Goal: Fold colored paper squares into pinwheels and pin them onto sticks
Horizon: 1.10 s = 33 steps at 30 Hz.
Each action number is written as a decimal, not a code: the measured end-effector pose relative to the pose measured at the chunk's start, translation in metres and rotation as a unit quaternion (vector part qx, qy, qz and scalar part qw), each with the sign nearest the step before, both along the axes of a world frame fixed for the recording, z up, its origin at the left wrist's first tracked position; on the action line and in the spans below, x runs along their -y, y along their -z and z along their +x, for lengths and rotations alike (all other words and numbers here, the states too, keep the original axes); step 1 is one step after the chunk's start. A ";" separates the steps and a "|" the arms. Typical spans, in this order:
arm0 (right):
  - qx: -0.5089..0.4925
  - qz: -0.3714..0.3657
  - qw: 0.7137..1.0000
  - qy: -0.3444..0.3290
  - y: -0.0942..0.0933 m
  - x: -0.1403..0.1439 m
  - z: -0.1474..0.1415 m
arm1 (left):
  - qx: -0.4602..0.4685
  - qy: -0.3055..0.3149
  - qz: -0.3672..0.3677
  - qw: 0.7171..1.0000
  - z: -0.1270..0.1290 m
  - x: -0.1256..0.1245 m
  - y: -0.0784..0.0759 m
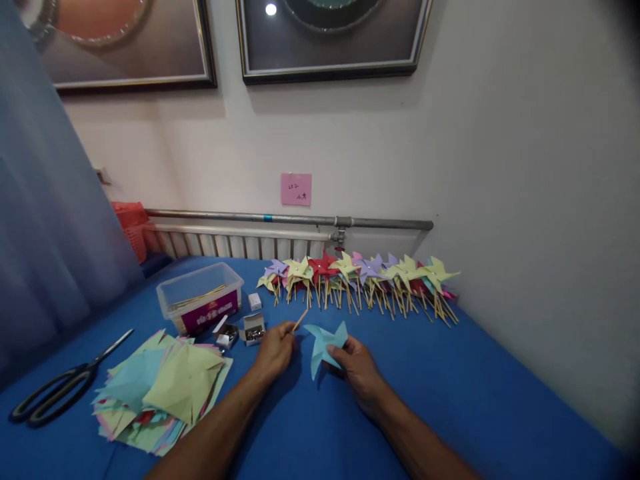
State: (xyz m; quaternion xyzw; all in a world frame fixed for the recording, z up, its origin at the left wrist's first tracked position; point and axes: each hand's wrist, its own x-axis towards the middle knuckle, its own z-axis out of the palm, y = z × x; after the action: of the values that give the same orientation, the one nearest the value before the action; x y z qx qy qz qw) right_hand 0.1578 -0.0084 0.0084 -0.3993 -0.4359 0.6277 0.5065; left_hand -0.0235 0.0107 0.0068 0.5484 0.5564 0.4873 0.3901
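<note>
Pinching a thin wooden stick (301, 321) between thumb and fingertips, the left hand (274, 350) rests low over the blue bench (450, 400), its fingers closed narrowly on the stick's lower end so the rest angles up and to the right. Just beside it, the right hand (356, 367) holds one light blue paper pinwheel (325, 343), fingers closed on its lower right edge; the pinwheel sits near the middle of the bench, its points spread, close to the stick's tip but whether they touch cannot be told.

Left of the hands lies one loose pile of cut paper squares (163, 390) in green, light blue, pink and yellow, too many and too overlapped to count. One pair of black-handled scissors (60, 387) lies further left, blades pointing toward the wall. Behind the pile stands one clear plastic tub (200, 303) with sticks inside. Two small open boxes of metal pins (240, 331) sit just beside it, and one small white box (255, 301) behind those.

Along the wall a row of finished pinwheels (360, 277) on sticks leans together, yellow, purple, red and pink; the exact number cannot be told. One pink note (296, 189) is stuck to the wall above a metal pipe (290, 219).
</note>
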 end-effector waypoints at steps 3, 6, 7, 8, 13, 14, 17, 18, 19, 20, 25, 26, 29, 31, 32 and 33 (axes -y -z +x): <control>0.004 -0.005 1.000 0.001 0.001 -0.001 0.000 | -0.025 0.030 0.007 0.999 -0.001 0.004 0.002; 0.002 -0.010 1.000 0.014 0.001 -0.002 0.001 | -0.043 0.033 0.013 0.998 0.002 0.006 -0.002; -0.002 -0.010 1.000 0.021 0.001 -0.003 0.002 | -0.052 0.035 0.016 0.998 0.003 0.007 -0.002; -0.005 -0.009 1.000 0.025 0.001 -0.004 0.002 | -0.064 0.037 0.020 0.997 0.004 0.007 -0.002; -0.009 -0.012 0.999 0.029 0.002 -0.007 0.003 | -0.111 0.062 0.016 0.992 0.009 0.011 -0.001; -0.010 -0.014 0.999 0.030 0.002 -0.006 0.003 | -0.105 0.074 0.009 0.992 0.010 0.011 -0.001; -0.013 -0.015 0.999 0.041 0.002 -0.006 0.002 | -0.066 0.113 -0.009 0.991 0.013 0.011 0.002; -0.013 -0.015 0.999 0.047 0.003 -0.007 0.002 | -0.054 0.122 -0.013 0.991 0.014 0.010 0.004; -0.012 -0.015 0.998 0.055 0.004 -0.007 0.002 | -0.046 0.128 -0.018 0.991 0.014 0.010 0.005; -0.014 -0.016 0.998 0.062 0.004 -0.008 0.002 | -0.041 0.130 -0.024 0.990 0.015 0.009 0.006; -0.024 -0.019 0.997 0.068 0.006 -0.009 0.002 | -0.021 0.127 -0.044 0.991 0.015 0.007 0.008; -0.025 -0.019 0.997 0.067 0.006 -0.009 0.002 | -0.020 0.125 -0.045 0.991 0.016 0.008 0.008; -0.030 -0.021 0.997 0.067 0.006 -0.008 0.002 | -0.014 0.123 -0.051 0.991 0.017 0.009 0.006; -0.031 -0.021 0.997 0.068 0.007 -0.009 0.001 | -0.013 0.121 -0.055 0.991 0.018 0.010 0.005; -0.033 -0.019 0.997 0.068 0.008 -0.009 0.001 | -0.015 0.118 -0.056 0.991 0.018 0.011 0.006; -0.033 -0.015 0.997 0.067 0.008 -0.009 0.001 | -0.018 0.112 -0.055 0.992 0.019 0.011 0.006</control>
State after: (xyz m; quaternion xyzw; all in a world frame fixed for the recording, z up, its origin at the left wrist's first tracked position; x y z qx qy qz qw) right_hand 0.1590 0.0008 0.0001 -0.4142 -0.3817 0.6119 0.5553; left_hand -0.0047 -0.0001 0.0008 0.5937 0.5241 0.3992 0.4621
